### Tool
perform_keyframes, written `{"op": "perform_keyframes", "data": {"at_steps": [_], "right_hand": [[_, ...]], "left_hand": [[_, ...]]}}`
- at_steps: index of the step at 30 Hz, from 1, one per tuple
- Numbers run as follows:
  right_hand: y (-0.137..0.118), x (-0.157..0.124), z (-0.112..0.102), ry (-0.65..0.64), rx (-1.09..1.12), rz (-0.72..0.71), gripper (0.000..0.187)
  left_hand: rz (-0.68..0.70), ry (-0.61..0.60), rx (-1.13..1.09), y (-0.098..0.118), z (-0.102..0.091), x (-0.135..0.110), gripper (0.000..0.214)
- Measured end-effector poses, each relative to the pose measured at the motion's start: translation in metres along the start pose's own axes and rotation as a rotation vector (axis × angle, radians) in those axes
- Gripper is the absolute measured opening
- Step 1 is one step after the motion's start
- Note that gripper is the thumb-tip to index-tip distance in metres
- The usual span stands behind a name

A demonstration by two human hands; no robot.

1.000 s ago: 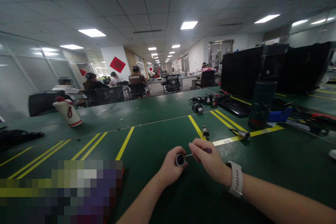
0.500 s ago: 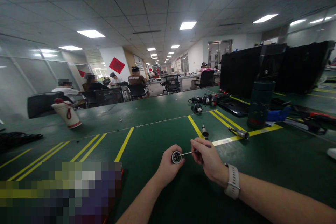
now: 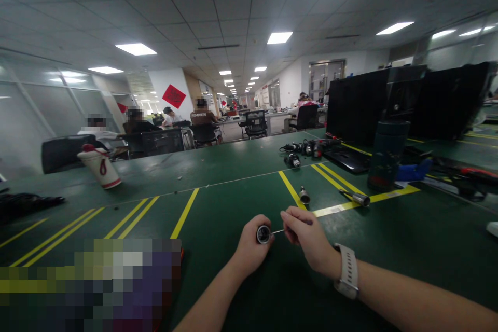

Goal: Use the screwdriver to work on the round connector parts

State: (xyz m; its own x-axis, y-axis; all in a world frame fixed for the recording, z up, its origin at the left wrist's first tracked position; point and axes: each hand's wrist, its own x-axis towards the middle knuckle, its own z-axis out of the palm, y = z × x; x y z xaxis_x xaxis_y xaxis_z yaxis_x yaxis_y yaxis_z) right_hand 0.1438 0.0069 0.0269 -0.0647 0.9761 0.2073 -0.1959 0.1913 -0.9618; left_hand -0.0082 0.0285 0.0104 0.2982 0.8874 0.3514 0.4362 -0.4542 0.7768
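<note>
Over the green table (image 3: 218, 207), my left hand (image 3: 249, 249) is wrapped round a small black cylindrical part (image 3: 263, 234) whose round open end faces me. My right hand (image 3: 307, 238), with a white watch on the wrist, pinches a thin metal tool (image 3: 278, 231). The tool's tip reaches into the part's open end. Both hands hover low above the table's near middle.
Two small metal cylinders (image 3: 304, 196) (image 3: 360, 198) lie past my hands near yellow lines. Several more parts (image 3: 301, 150) lie farther back. A dark green bottle (image 3: 385, 158), black monitors (image 3: 361, 104) and a keyboard stand right. A white-and-red cup (image 3: 99, 166) sits left. People sit at distant desks.
My hands stay together on the part and tool. The tool drew back a little half a second ago, and now sits closer into the part's end.
</note>
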Motion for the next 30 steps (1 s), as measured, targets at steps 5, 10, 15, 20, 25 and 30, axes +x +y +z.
{"op": "perform_keyframes", "data": {"at_steps": [5, 10, 15, 20, 25, 30], "right_hand": [[0.0032, -0.0003, 0.0018, 0.031, 0.055, 0.07, 0.032], [0.0025, -0.0029, 0.0017, 0.027, 0.083, 0.064, 0.033], [0.0044, -0.0013, 0.0003, 0.023, 0.109, 0.048, 0.035], [0.0037, -0.0011, 0.0013, 0.021, 0.109, 0.041, 0.035], [0.0026, -0.0008, 0.0011, 0.039, 0.095, 0.022, 0.033], [0.0008, 0.0023, -0.0008, 0.086, 0.093, -0.01, 0.035]], "left_hand": [[0.021, -0.003, -0.042, -0.0022, -0.0012, 0.0001, 0.014], [0.007, 0.013, -0.053, -0.0042, -0.002, 0.0012, 0.015], [0.004, 0.043, -0.129, -0.0014, -0.0035, 0.0021, 0.014], [-0.015, 0.032, -0.134, 0.0006, -0.0035, 0.0016, 0.015], [-0.014, 0.021, -0.122, -0.0033, -0.003, 0.0017, 0.015], [-0.016, 0.061, -0.152, -0.0074, -0.0016, 0.0032, 0.018]]}}
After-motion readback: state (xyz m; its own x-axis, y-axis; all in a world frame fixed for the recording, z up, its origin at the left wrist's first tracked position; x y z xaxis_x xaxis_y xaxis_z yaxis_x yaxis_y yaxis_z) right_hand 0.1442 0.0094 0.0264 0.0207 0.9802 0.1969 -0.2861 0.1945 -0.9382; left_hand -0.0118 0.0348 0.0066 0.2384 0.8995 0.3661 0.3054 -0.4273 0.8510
